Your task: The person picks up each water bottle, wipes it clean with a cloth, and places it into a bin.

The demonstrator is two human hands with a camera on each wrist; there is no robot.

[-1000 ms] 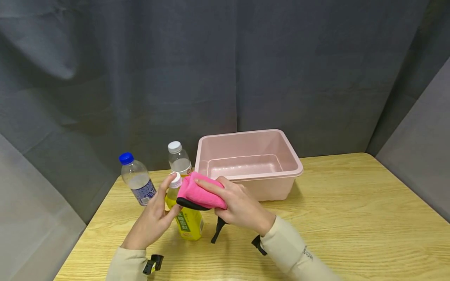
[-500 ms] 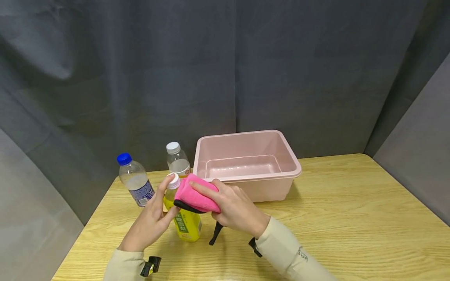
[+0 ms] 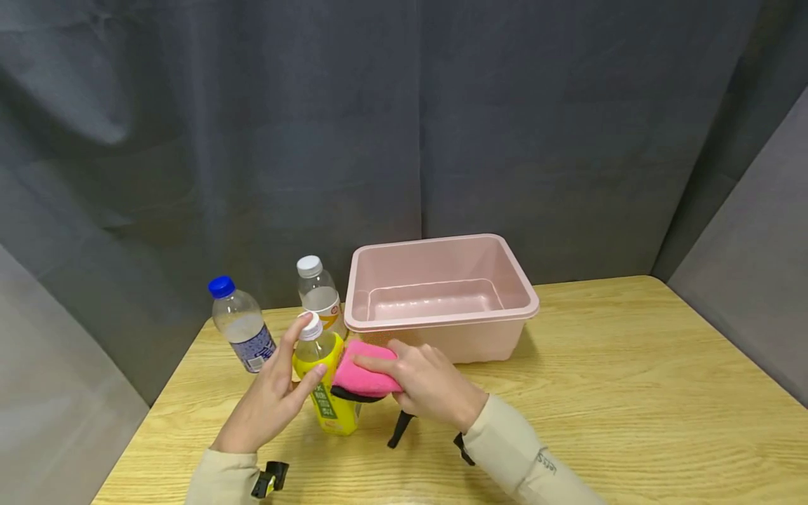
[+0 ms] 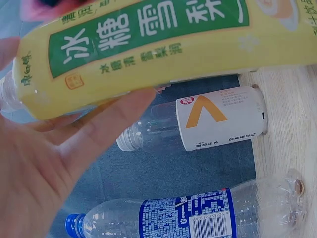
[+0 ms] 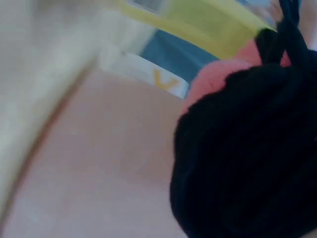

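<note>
A yellow-labelled drink bottle [image 3: 337,415] with a white cap stands upright on the table. My left hand [image 3: 265,396] holds it near the top, one finger at the cap and the thumb at the label's upper edge. In my right hand [image 3: 435,387] is a pink plush wash mitt [image 3: 366,372] with black trim, against the bottle's right side. Its ribbed black cuff [image 5: 242,153] fills much of the right wrist view, and a black strap [image 3: 400,429] hangs below. The left wrist view shows the bottle's label [image 4: 148,29] close up.
Behind the held bottle stands a clear bottle [image 3: 323,298] with a white cap. Farther left is a blue-capped bottle [image 3: 243,326]. A pink plastic bin [image 3: 454,340] sits at the back of the wooden table [image 3: 606,393], before a dark curtain [image 3: 536,140].
The wash mitt has moved from the bottle's neck and shoulder down and right along its side, uncovering the left thumb and upper label. The left hand stays at the bottle.
</note>
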